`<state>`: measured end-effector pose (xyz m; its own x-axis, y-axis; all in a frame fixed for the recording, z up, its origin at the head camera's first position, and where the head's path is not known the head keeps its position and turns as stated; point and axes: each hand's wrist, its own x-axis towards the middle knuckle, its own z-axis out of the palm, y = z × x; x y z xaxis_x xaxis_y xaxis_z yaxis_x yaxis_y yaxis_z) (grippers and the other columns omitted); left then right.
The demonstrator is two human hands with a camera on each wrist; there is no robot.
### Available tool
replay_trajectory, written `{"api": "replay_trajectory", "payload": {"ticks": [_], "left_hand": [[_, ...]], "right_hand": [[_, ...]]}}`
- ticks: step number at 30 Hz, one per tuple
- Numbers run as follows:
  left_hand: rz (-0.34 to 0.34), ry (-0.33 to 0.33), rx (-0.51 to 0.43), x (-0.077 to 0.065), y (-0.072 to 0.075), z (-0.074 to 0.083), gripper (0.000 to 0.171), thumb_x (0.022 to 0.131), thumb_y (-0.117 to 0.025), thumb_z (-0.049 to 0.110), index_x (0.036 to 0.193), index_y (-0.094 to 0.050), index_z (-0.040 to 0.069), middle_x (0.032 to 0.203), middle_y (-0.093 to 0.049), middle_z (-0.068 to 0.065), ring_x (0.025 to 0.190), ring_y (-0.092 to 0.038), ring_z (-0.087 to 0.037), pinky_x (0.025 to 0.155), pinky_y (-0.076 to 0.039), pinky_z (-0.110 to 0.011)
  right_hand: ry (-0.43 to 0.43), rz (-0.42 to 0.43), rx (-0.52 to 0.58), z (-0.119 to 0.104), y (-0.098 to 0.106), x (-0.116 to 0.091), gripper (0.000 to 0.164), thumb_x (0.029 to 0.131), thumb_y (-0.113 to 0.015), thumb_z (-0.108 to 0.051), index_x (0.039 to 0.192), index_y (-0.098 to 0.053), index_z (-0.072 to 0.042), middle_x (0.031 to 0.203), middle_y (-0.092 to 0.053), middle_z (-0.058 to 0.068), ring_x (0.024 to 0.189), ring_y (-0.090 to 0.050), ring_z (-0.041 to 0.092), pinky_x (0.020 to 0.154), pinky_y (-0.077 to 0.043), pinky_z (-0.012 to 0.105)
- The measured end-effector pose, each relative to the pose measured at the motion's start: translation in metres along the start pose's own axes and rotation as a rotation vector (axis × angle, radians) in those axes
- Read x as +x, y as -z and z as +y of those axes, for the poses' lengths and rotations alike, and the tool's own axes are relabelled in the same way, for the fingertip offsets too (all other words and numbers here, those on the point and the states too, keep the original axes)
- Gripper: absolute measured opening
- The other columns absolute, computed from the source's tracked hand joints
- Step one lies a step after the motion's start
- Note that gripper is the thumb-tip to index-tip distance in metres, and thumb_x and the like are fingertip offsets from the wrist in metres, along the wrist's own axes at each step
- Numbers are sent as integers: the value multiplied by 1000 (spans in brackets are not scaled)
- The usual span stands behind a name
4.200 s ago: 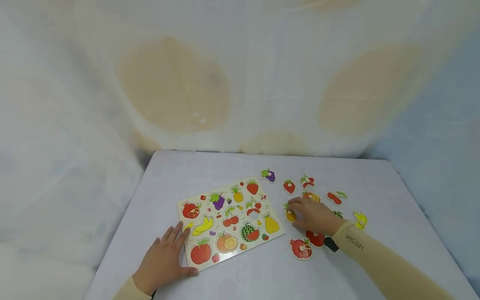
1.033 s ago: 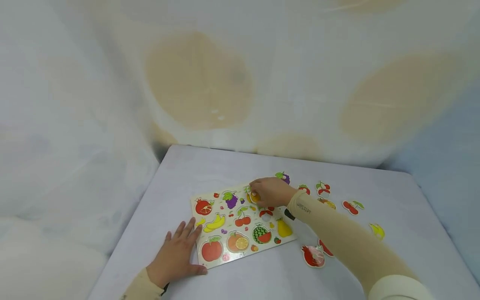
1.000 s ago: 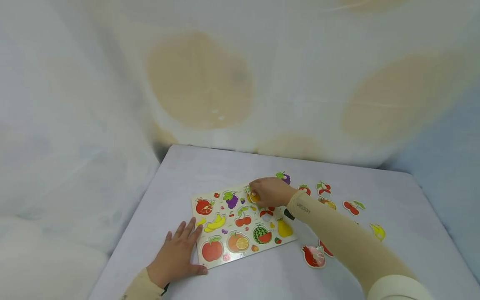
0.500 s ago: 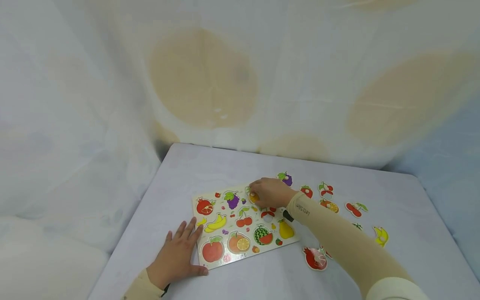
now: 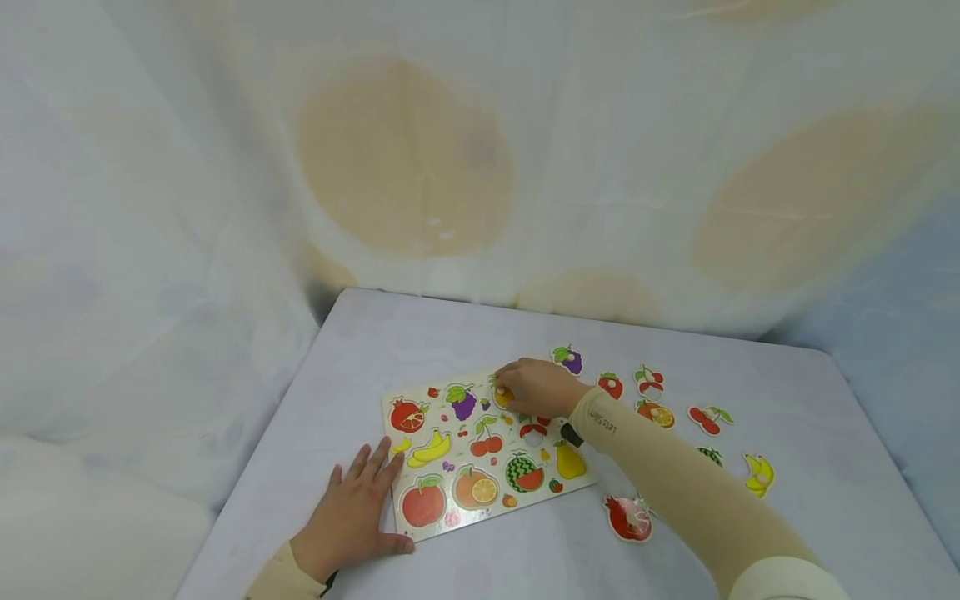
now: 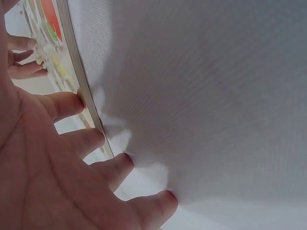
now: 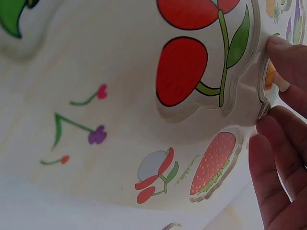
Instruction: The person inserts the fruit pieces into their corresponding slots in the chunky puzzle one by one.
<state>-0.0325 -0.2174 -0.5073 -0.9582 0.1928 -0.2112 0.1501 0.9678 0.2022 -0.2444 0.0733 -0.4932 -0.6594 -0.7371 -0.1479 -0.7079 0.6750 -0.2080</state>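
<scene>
At the board's (image 5: 540, 495) far edge, right hand (image 5: 542, 387) pinches the pineapple piece (image 5: 502, 396) at its recess; likely seating step, next calls for aligning, pressing flush. Left hand (image 5: 348, 517), fingers spread, rests at board's left edge. Off board's right edge, one each: grapes (image 5: 567, 360), strawberry (image 5: 611, 385), lychee-like piece (image 5: 649, 382), orange (image 5: 656, 414), cherries (image 5: 707, 421), watermelon (image 5: 709, 455), bananas (image 5: 759, 476), pomegranate (image 5: 628, 519). Sleeve (image 5: 675, 467) may hide more.

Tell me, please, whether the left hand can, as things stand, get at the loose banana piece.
Probably not directly: the left hand rests at the left edge of the board, and the right forearm crosses the way to the banana piece.
</scene>
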Motion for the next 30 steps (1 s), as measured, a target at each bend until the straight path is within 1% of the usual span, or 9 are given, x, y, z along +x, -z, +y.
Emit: {"api": "replay_trajectory", "payload": {"ticks": [4,12,20,25,28,30], "left_hand": [[3,1,-4,0,0,1,120,55,-84,71,150,-44,10,160,-29,-16,143,-27,-46,101,-25,-77],[11,-5,2,2,-2,1,121,55,-84,72,150,-44,10,160,-29,-16,143,-27,-46,101,-26,-77],[4,-24,1,7,-2,2,120,55,-84,72,150,-45,11,160,-29,-16,143,-27,-45,101,-26,-77],[-10,-35,3,11,-2,1,120,56,-83,73,151,-44,11,160,-28,-16,143,-27,-45,101,-26,-77],[-19,-28,4,13,-3,0,121,55,-83,73,151,-43,11,160,-28,-16,143,-26,-45,101,-25,-77],[-29,-18,9,15,-3,-1,121,55,-82,73,151,-43,11,161,-27,-16,144,-25,-45,101,-24,-77]], "right_hand": [[-6,0,13,0,-3,0,41,90,-76,-36,127,-70,-19,136,-61,-2,122,-57,19,101,-47,34],[-18,23,85,2,-8,-3,40,90,-76,-32,127,-69,-17,135,-61,-3,124,-56,18,103,-45,33],[-35,37,79,6,-11,-6,41,90,-77,-33,126,-70,-17,136,-61,-2,127,-54,20,106,-43,36],[-103,39,143,14,-4,-15,41,90,-76,-32,128,-68,-18,136,-60,-1,128,-53,22,106,-43,40],[-163,61,153,22,5,-27,40,90,-75,-29,127,-68,-17,134,-61,1,125,-55,23,104,-45,42],[-184,83,134,30,12,-38,38,90,-75,-28,125,-69,-16,132,-63,2,123,-57,24,103,-46,43]]}}
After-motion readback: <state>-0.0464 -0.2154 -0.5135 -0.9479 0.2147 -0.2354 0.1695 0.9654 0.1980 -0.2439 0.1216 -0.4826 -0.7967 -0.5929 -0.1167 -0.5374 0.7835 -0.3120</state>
